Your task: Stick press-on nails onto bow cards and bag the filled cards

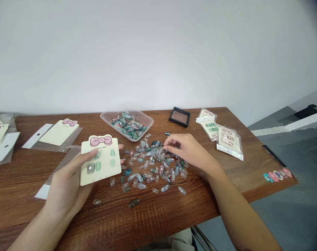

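My left hand grips a cream display card with a pink bow at its top. Several green press-on nails and a grey one sit on the card, and my thumb lies across its upper left. Over a loose pile of press-on nails on the table, my right hand reaches in with thumb and forefinger pinched together. Whatever lies between those fingertips is too small to make out. The loose nails are clear, pinkish, teal and grey-blue.
Behind the pile stands a clear plastic tub of more nails, with a black frame-like box to its right. Bagged nail cards lie at the right. Blank cards and clear bags lie left on the wooden table, against a white wall.
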The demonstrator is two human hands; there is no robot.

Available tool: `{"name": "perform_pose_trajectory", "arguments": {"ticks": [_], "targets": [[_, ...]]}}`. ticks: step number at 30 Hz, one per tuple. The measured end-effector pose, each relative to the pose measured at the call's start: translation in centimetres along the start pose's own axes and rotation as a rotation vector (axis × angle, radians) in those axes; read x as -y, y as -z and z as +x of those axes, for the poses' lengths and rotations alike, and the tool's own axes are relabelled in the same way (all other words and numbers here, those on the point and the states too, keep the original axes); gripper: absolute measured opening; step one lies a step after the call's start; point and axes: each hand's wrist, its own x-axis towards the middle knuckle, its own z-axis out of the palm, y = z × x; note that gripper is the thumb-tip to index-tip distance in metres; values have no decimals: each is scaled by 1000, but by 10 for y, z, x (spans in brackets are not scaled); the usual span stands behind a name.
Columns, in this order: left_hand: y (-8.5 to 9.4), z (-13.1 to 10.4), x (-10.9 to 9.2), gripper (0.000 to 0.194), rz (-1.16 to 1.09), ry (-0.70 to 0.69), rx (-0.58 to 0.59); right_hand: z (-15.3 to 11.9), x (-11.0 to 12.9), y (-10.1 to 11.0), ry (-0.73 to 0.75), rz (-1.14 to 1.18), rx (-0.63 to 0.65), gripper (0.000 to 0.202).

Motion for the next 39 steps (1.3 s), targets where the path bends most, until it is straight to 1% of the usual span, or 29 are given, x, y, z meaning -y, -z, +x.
{"name": "perform_pose_trajectory", "arguments": {"ticks": [5,11,19,22,25,28,30,33,35,39], "targets": [[2,1,1,35,-10,-11,-27,0,1,-1,41,10,48,9],[4,2,2,41,-13,4,-8,-1,10,-4,92,62,160,11],[3,3,3,40,-6,-9,12,-7,22,-9,159,103,259,7],[2,2,3,41,3,-6,18,-13,32,-17,226,126,365,8],[0,1,2,43,7,15,43,-20,42,-31,312,165,505,10],[-1,0,1,45,-3,22,58,-25,47,-47,386,110,585,14],[-2,0,0,45,-9,11,73,-27,47,-54,425,30,566,15],[-1,1,0,44,-18,5,87,-27,47,-58,460,-70,479,15],[0,1,1,44,-23,10,86,-26,46,-57,456,-91,451,15],[1,1,1,43,-34,18,99,-26,47,-52,415,-61,438,15]]}}
